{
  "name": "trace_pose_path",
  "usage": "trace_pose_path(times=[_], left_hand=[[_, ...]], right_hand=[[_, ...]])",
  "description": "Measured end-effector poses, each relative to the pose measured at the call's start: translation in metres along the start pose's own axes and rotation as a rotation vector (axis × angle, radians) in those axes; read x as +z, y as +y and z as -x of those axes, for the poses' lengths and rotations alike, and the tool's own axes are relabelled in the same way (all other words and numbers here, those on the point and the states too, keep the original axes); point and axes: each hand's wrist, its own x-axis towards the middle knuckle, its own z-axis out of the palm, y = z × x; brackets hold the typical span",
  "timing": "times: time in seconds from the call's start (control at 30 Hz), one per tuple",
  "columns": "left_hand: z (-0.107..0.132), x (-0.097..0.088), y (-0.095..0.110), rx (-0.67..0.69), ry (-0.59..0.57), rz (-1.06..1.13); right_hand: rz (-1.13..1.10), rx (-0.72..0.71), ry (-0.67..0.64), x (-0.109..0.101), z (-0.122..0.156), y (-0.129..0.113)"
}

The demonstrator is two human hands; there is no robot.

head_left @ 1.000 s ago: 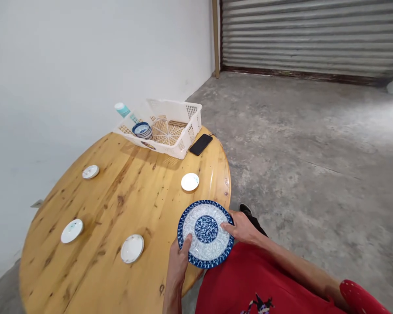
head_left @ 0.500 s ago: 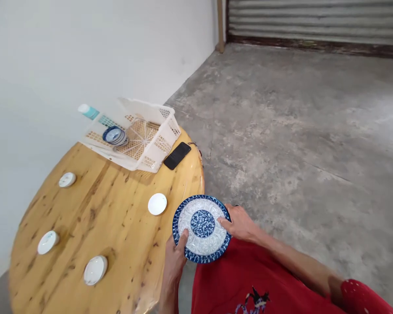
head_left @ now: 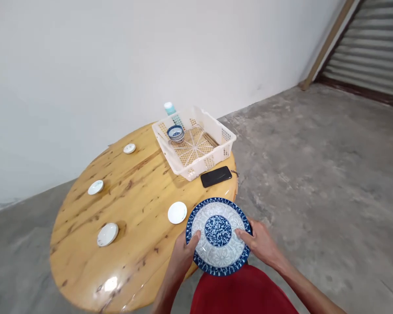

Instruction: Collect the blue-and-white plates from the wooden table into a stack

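Note:
A blue-and-white patterned plate (head_left: pixel 212 257) is held in front of my body, partly over the table's near right edge. My left hand (head_left: pixel 183 253) grips its left rim, thumb on the upper face and fingers hidden underneath. On the opposite rim, my right hand (head_left: pixel 262 240) holds it the same way, with its thumb on top. Whether more plates lie beneath this one, I cannot tell. Just left of the plate, a small white dish (head_left: pixel 177 213) sits on the round wooden table (head_left: pixel 144 209).
A white plastic basket (head_left: pixel 196 172) at the back holds stacked blue-and-white bowls (head_left: pixel 176 133) and chopsticks (head_left: pixel 211 139). Before it lies a black phone (head_left: pixel 216 176). More white dishes stand leftward, one dish (head_left: pixel 108 234) nearest. Behind the basket is a blue bottle (head_left: pixel 169 108) with a white cap.
My view has swung left, so the table and basket appear further right. Both hands still hold the plate, which now sits slightly closer to the basket and phone in view.

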Motion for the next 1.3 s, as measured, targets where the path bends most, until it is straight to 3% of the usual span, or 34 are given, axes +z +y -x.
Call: trace_pose_path(times=[0.13, 0.37, 0.47, 0.6, 0.73, 0.93, 1.1, 1.3], left_hand=[[-0.038, -0.017, 0.033, 0.089, 0.04, 0.039], [-0.12, -0.069, 0.113, 0.189, 0.011, 0.081], [-0.164, -0.085, 0.142, 0.25, 0.119, 0.118], [-0.224, -0.096, 0.167, 0.177, 0.227, 0.167], [-0.281, -0.094, 0.165, 0.069, 0.316, 0.212], [-0.342, -0.076, 0.135, -0.124, 0.418, 0.235], [-0.367, -0.064, 0.12, -0.351, 0.475, 0.303], [-0.388, -0.057, 0.103, -0.577, 0.56, 0.381]], right_hand=[[-0.025, -0.087, 0.005, -0.026, -0.051, -0.033], [-0.134, -0.126, 0.001, -0.068, -0.154, -0.113], [-0.232, -0.141, 0.023, -0.078, -0.208, -0.139], [-0.244, -0.135, 0.015, -0.082, -0.283, -0.163], [-0.235, -0.067, -0.064, -0.076, -0.353, -0.168], [-0.199, 0.037, -0.254, -0.054, -0.436, -0.146], [-0.187, 0.119, -0.356, -0.035, -0.472, -0.126], [-0.132, 0.221, -0.402, -0.007, -0.494, -0.096]])
